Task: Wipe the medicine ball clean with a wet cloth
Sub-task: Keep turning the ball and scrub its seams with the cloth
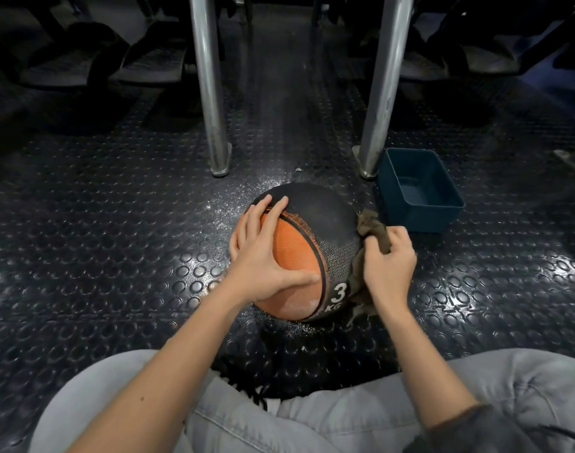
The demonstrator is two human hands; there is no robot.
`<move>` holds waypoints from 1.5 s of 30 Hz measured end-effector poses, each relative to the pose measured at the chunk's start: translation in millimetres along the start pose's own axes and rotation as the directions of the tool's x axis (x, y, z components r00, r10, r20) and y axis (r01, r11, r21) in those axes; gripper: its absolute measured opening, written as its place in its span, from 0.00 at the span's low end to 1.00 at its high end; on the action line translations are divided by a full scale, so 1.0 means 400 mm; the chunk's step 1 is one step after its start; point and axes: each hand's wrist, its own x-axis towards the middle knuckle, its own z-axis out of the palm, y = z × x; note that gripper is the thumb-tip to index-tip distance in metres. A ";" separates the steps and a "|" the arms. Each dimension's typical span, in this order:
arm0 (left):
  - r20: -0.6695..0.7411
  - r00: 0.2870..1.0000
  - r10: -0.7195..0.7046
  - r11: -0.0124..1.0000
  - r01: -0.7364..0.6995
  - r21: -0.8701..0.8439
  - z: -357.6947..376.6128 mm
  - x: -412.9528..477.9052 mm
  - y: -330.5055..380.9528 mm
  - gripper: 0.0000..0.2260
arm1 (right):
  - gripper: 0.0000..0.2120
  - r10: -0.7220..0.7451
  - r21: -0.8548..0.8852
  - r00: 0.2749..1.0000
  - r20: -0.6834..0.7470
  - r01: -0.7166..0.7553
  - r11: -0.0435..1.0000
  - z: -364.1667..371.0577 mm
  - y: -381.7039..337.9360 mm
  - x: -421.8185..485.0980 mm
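While the person's knees in pale grey jeans (312, 426) fill the near side, the one medicine ball (325, 217), orange and black and marked 3 KG, sits on the floor (116, 223) just ahead. The floor's dark rubber with raised round studs, kinda shiny. The left grip (263, 253) lies flat on the ball, fingers spread, holding nothing. The right grip (389, 259) is curled round one brown cloth (374, 228) pressed to the ball's right side. Past that there's one blue tub (420, 220), then two steel posts (210, 93), and the room goes dim.

Medicine ball (315, 223) on floor (116, 256), tub (420, 191) right, poles (210, 83) behind.
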 end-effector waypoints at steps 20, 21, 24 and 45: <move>-0.060 0.998 -0.002 1.000 0.001 -0.013 0.007 -0.002 -0.009 0.52 | 0.08 0.045 -0.010 0.993 0.108 -0.045 0.999 0.013 0.003 0.026; -0.067 0.998 -0.010 1.000 0.009 -0.013 0.006 -0.003 -0.009 0.52 | 0.05 0.012 -0.011 0.991 0.130 -0.011 1.000 0.013 -0.008 0.013; -0.086 0.996 -0.017 1.000 0.016 -0.008 0.005 -0.009 -0.011 0.53 | 0.14 -0.081 -0.020 0.987 0.142 0.085 0.996 0.011 -0.033 -0.024; -0.050 0.999 -0.008 0.998 0.011 0.059 -0.012 -0.010 0.012 0.44 | 0.10 -0.120 -0.097 0.977 0.176 0.139 0.986 0.008 -0.011 0.080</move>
